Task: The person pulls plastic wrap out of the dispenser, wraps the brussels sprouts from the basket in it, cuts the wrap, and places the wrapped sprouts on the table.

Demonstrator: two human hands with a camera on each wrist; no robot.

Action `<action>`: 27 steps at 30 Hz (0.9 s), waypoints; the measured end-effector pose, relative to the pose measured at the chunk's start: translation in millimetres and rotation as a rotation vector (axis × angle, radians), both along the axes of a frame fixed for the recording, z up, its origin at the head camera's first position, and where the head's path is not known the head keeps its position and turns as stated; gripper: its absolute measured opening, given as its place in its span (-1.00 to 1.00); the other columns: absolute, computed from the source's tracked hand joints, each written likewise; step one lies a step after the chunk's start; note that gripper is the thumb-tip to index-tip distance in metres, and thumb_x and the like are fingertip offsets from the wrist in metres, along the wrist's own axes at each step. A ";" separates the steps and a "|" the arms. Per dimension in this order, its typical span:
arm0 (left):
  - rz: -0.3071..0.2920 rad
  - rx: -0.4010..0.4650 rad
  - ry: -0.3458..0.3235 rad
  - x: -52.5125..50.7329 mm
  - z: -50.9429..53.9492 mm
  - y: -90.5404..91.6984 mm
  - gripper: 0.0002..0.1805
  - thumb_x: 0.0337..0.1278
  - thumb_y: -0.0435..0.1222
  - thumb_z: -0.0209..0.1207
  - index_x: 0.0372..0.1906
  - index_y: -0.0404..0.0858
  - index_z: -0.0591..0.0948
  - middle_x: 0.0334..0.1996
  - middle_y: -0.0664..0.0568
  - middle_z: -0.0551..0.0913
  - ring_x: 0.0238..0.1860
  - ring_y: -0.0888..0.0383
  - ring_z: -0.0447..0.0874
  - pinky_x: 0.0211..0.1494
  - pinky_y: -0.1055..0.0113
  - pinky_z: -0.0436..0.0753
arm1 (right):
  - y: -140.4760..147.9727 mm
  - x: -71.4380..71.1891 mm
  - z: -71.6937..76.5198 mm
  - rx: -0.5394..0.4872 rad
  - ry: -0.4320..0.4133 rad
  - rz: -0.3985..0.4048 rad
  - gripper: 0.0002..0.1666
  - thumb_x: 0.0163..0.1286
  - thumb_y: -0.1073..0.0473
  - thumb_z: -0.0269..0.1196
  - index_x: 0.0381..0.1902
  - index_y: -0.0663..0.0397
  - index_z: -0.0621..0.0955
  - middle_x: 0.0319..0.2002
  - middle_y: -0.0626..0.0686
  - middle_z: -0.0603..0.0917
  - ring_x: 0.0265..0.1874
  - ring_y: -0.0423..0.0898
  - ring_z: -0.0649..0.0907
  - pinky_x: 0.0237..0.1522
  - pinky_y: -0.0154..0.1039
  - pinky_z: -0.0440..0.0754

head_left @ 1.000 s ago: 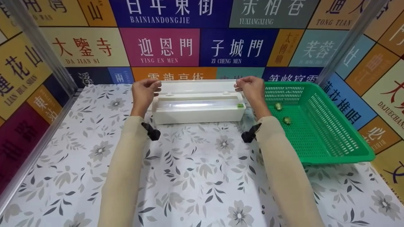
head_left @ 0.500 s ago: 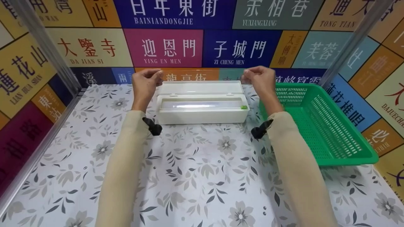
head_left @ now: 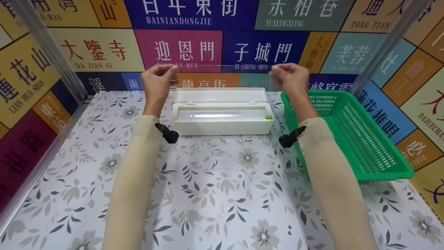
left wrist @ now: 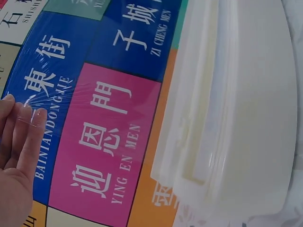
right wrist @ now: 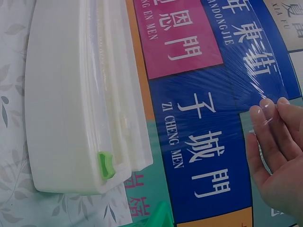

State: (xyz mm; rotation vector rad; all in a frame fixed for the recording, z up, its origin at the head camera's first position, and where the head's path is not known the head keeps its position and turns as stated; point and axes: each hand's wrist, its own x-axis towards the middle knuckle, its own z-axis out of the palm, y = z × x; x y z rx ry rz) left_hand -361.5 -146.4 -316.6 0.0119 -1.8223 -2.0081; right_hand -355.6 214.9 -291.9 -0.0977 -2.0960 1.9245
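Clear plastic film [head_left: 222, 68] stretches between two raised hands. The left hand [head_left: 159, 85] [left wrist: 18, 161] pinches one corner between thumb and fingers; the right hand [head_left: 293, 83] [right wrist: 279, 161] pinches the other. Creases fan out from both grips in the wrist views. Below and between the hands stands a white box [head_left: 222, 127] [left wrist: 260, 109] [right wrist: 59, 104] with its lid [head_left: 222, 95] tipped back. A film roll [head_left: 222, 114] lies inside, and a green slider [head_left: 268, 117] [right wrist: 106, 165] sits at the box's right end.
A green basket [head_left: 385, 175] stands at the right, partly behind the right forearm. Its rim shows at the bottom of the right wrist view [right wrist: 161, 217]. Flower-patterned cloth [head_left: 215, 194] covers the table, and a printed wall [head_left: 178, 52] rises behind the box.
Both hands have risen from beside the box's lid to above it, drawing the film up. The right hand has also shifted right, now hiding the two small wrapped things in the basket.
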 end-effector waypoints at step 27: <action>-0.004 0.083 0.052 4.3 36.7 3.9 -0.76 0.10 -0.20 0.44 -0.17 -0.22 0.75 -0.34 0.03 0.71 -0.31 0.16 0.68 -0.02 0.22 0.77 | -0.2 1.9 33.7 -0.034 0.141 -0.038 -0.72 0.27 0.11 0.42 -0.13 0.15 0.76 -0.35 -0.02 0.81 -0.33 -0.10 0.79 -0.05 -0.35 0.74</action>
